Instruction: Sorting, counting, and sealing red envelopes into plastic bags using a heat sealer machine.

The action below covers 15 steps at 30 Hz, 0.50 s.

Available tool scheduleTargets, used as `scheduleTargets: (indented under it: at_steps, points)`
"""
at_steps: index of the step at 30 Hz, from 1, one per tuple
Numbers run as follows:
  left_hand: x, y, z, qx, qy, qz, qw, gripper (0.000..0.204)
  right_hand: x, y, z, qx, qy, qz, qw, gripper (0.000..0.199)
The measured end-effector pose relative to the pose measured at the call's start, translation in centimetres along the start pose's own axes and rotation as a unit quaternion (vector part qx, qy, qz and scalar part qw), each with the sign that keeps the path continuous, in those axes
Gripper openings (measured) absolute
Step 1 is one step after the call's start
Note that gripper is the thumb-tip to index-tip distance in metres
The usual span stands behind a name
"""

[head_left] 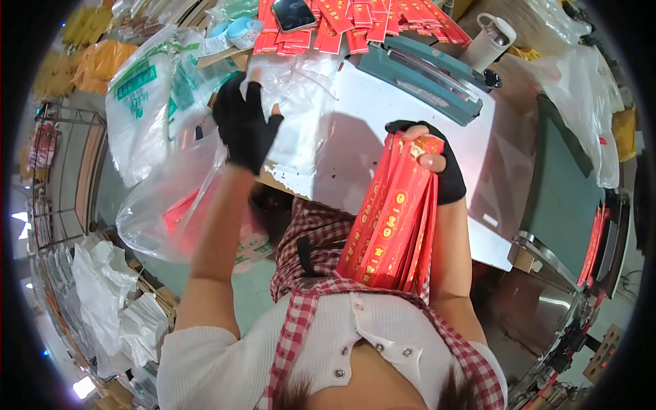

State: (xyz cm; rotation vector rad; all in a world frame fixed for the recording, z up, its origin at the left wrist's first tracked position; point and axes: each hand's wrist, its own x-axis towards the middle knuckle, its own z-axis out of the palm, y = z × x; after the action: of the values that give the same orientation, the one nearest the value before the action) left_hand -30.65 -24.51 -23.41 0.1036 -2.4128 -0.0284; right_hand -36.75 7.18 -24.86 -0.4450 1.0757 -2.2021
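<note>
Head view: right hand clasps red strips (likely light, slippery; best gripped at top), left hand spread, empty

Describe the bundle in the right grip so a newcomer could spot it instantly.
Start at the white table; over it is the right grip, in a black glove. From it a long, gold-printed red bundle slants down toward the checked apron. Unlike the red strips at the table's far end, it is held.
</note>
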Motion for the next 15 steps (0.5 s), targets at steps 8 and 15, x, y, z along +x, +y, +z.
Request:
scheduleTargets:
  at_steps: [8,15]
  points:
    - [1.4,9.7,1.0,-0.204,-0.109,0.044,0.972,0.024,1.2,0.7,1.2,0.016,-0.034,0.045,0.998,0.045]
    - [2.4,20.2,-3.0,-0.249,-0.06,0.263,0.93,0.004,1.3,4.4,-7.2,-0.035,-0.088,-0.179,0.979,0.089]
